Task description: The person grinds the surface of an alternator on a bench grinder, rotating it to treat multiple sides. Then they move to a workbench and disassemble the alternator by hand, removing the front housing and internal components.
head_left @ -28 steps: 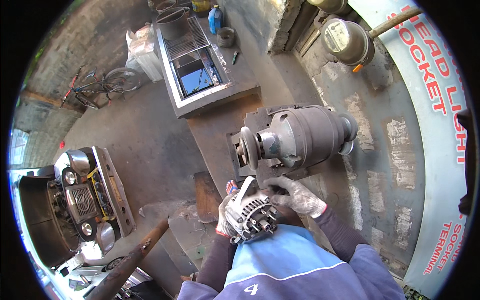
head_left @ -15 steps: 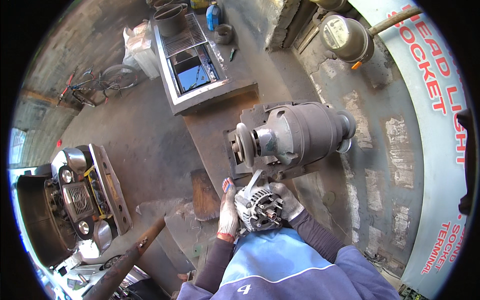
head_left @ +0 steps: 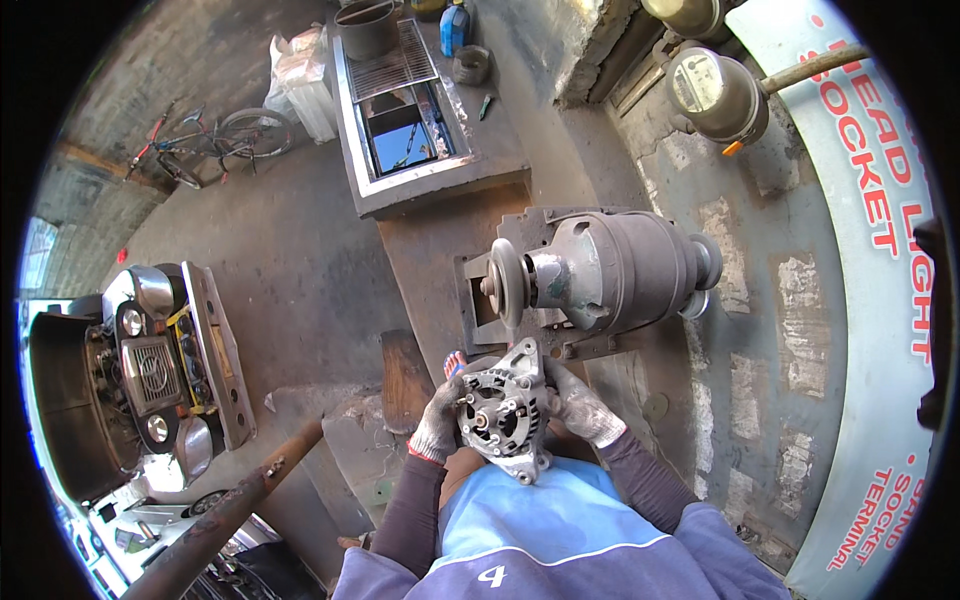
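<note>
Both my hands, in grey-white work gloves, hold a silver alternator (head_left: 498, 412) above my lap. My left hand (head_left: 437, 422) is closed around its left side, and my right hand (head_left: 583, 404) grips its upper right edge. The slotted round end with its central shaft and studs faces up toward me. One mounting ear points away from me, close to the wheel (head_left: 508, 282) of a big grey bench grinder (head_left: 625, 270); whether they touch I cannot tell. The other ear lies near my blue shirt. My fingertips are partly hidden behind the alternator.
A worn wooden board (head_left: 406, 382) stands left of my left hand. Beyond the grinder is a ledge with a metal-framed grate (head_left: 405, 65), a dark pot (head_left: 366, 30) and a blue bottle (head_left: 454, 28). A rusty pole (head_left: 245, 495) slants in at lower left, near a vehicle front (head_left: 150, 375).
The alternator has been turned in my hands, so its end face now looks up and both ears show. My left hand has shifted left and curled around its side.
</note>
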